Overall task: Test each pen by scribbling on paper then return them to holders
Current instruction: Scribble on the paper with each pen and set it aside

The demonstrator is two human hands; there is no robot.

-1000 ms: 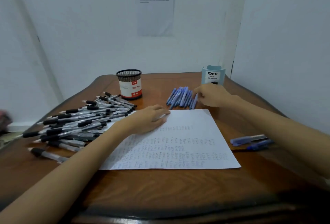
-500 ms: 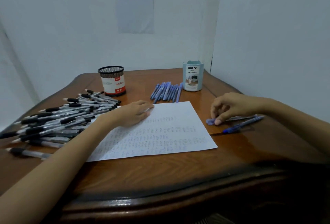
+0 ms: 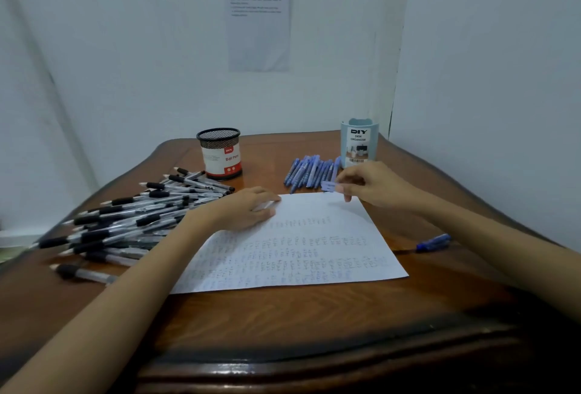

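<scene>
One-handed, pinched pen [image 3: 329, 186] in right hand [image 3: 372, 184] grip, flattened paper [image 3: 314, 246] with flat left hand [image 3: 248, 209]; could've dropped it, hold that skimpy.

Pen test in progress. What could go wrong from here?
1. The right hand pinches a blue piece, pen or cap unclear, right beside the row of blue pens; a nudge could scatter them.
2. The loose pen lies close by the right forearm; a sweep might push it off the table.

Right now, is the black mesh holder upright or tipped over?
Upright: the mesh holder stands on its base, open rim facing up, label readable, beside the pile of black pens.
</scene>
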